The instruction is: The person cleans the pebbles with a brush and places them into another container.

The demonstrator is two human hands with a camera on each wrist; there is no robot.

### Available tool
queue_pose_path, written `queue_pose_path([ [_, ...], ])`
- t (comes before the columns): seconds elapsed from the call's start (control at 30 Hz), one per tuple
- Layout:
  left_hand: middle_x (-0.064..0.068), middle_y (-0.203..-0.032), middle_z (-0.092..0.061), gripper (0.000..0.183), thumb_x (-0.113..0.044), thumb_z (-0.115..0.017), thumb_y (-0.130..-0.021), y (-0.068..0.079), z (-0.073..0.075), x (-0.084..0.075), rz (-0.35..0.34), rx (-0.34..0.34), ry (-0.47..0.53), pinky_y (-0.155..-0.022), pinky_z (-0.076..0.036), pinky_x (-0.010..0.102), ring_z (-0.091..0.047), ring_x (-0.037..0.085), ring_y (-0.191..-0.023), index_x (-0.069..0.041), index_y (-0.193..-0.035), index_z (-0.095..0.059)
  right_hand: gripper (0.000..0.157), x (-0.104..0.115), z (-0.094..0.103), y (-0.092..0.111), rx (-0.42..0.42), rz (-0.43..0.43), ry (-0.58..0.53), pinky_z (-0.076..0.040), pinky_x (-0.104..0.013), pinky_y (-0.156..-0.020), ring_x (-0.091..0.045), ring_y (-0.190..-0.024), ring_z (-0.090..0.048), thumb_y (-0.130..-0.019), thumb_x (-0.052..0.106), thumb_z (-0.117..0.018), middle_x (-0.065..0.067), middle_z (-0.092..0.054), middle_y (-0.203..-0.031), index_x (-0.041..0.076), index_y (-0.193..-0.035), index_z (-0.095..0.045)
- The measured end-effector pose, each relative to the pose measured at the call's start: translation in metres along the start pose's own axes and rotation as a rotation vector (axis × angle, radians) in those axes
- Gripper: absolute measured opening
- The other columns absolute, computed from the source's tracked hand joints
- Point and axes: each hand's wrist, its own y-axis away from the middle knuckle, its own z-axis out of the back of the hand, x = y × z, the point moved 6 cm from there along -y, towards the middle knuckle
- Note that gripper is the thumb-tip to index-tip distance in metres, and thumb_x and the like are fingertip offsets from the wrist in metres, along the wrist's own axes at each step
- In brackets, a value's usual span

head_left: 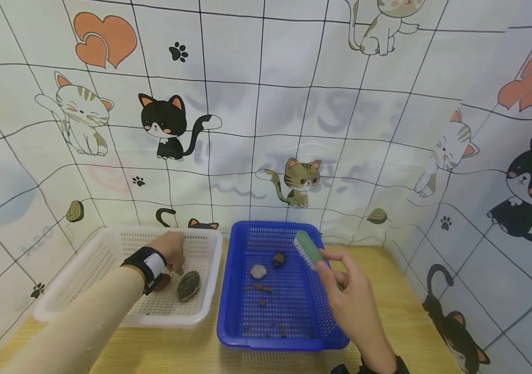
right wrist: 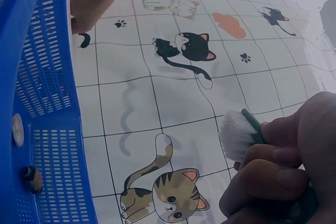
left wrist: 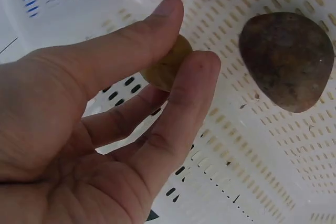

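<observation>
My left hand (head_left: 171, 250) is inside the white basket (head_left: 202, 311), and it pinches a small yellow-brown stone (left wrist: 169, 66) between thumb and fingertips. Close by in that basket lie a flat brown stone (left wrist: 289, 61) and a dark green stone (head_left: 188, 285). My right hand (head_left: 352, 296) grips a green brush (head_left: 310, 248) with white bristles (right wrist: 237, 136). The brush is held slanted above the right side of the blue basket (head_left: 225, 322); part of its handle is hidden in the hand.
The blue basket contains a whitish round stone (head_left: 258, 271), a dark brown stone (head_left: 279, 259) and several small brown crumbs (head_left: 262, 302). Both baskets stand side by side on a wooden table (head_left: 401, 322). A cat-patterned sheet (head_left: 233, 156) hangs behind and along the sides.
</observation>
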Motion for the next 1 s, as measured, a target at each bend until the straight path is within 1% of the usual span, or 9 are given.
queue_pose_path([
  [0.13, 0.019, -0.09, -0.076, 0.059, 0.007, -0.105, -0.068, -0.007, -0.011, 0.001, -0.007, -0.007, -0.044, -0.055, -0.063, 0.03, -0.075, 0.026, -0.066, 0.008, -0.116, -0.071, 0.03, -0.003, 0.001, 0.0, 0.003, -0.028, -0.004, -0.038, -0.026, -0.035, 0.0, -0.04, -0.036, -0.121, 0.027, -0.067, 0.004, -0.065, -0.064, 0.015, -0.149, -0.069],
  [0.23, 0.018, -0.101, -0.078, 0.068, 0.008, -0.107, -0.066, 0.003, -0.009, -0.011, 0.011, 0.001, -0.076, -0.072, -0.069, 0.038, -0.075, 0.028, -0.081, 0.007, -0.124, -0.073, 0.032, -0.005, 0.002, 0.0, 0.006, -0.051, -0.015, -0.041, -0.028, -0.036, -0.003, -0.04, -0.042, -0.121, 0.029, -0.067, 0.002, -0.076, -0.073, 0.017, -0.151, -0.069],
  [0.3, 0.016, -0.108, -0.079, 0.066, 0.007, -0.107, -0.068, 0.004, -0.006, -0.014, 0.002, -0.007, -0.094, -0.085, -0.069, 0.044, -0.072, 0.028, -0.09, 0.004, -0.127, -0.076, 0.032, -0.006, 0.003, 0.0, 0.012, -0.058, -0.021, -0.041, -0.027, -0.036, -0.003, -0.04, -0.041, -0.122, 0.03, -0.067, 0.002, -0.074, -0.07, 0.017, -0.151, -0.068],
  [0.43, 0.015, -0.101, -0.078, 0.037, 0.006, -0.092, -0.084, -0.005, 0.004, -0.019, -0.094, -0.097, -0.18, -0.077, -0.063, 0.042, -0.066, 0.029, -0.085, 0.004, -0.119, -0.079, 0.032, -0.004, 0.003, -0.001, 0.012, -0.034, -0.011, -0.036, -0.025, -0.035, 0.001, -0.04, -0.034, -0.122, 0.028, -0.066, 0.008, -0.062, -0.063, 0.017, -0.151, -0.068],
  [0.53, 0.015, -0.092, -0.074, 0.022, 0.007, -0.078, -0.094, 0.003, 0.018, -0.04, -0.131, -0.175, -0.201, -0.061, -0.053, 0.037, -0.063, 0.027, -0.075, 0.008, -0.116, -0.077, 0.031, -0.002, 0.003, -0.001, 0.006, -0.009, -0.002, -0.033, -0.023, -0.034, 0.004, -0.041, -0.03, -0.122, 0.026, -0.066, 0.01, -0.053, -0.059, 0.015, -0.15, -0.069],
  [0.6, 0.014, -0.088, -0.073, 0.014, 0.008, -0.073, -0.099, 0.021, 0.031, -0.068, -0.129, -0.185, -0.182, -0.058, -0.049, 0.034, -0.061, 0.023, -0.071, 0.009, -0.112, -0.077, 0.03, -0.002, 0.002, -0.001, 0.004, -0.003, -0.002, -0.032, -0.022, -0.033, 0.005, -0.041, -0.028, -0.122, 0.025, -0.066, 0.01, -0.05, -0.058, 0.015, -0.15, -0.069],
  [0.7, 0.01, -0.086, -0.076, 0.003, 0.001, -0.077, -0.102, 0.032, 0.038, -0.098, -0.168, -0.243, -0.175, -0.057, -0.049, 0.032, -0.061, 0.019, -0.068, 0.003, -0.103, -0.079, 0.03, -0.002, 0.002, -0.001, 0.007, -0.011, -0.009, -0.033, -0.023, -0.033, 0.004, -0.04, -0.03, -0.122, 0.025, -0.066, 0.009, -0.056, -0.06, 0.014, -0.15, -0.069],
  [0.9, -0.001, -0.064, -0.058, 0.03, -0.007, -0.075, -0.107, 0.038, 0.032, -0.158, -0.284, -0.28, -0.143, -0.049, -0.039, 0.027, -0.051, 0.014, -0.056, -0.011, -0.078, -0.065, 0.032, -0.005, 0.004, -0.002, 0.004, -0.035, 0.0, -0.034, -0.024, -0.034, 0.002, -0.04, -0.031, -0.122, 0.028, -0.066, 0.007, -0.062, -0.062, 0.016, -0.151, -0.068],
  [1.0, -0.004, -0.066, -0.054, 0.028, -0.006, -0.074, -0.106, 0.039, 0.024, -0.186, -0.351, -0.277, -0.131, -0.049, -0.04, 0.025, -0.05, 0.012, -0.057, -0.013, -0.082, -0.063, 0.033, -0.006, 0.006, -0.003, -0.009, -0.05, 0.012, -0.037, -0.026, -0.035, 0.0, -0.041, -0.035, -0.121, 0.03, -0.067, 0.0, -0.075, -0.073, 0.017, -0.151, -0.068],
])
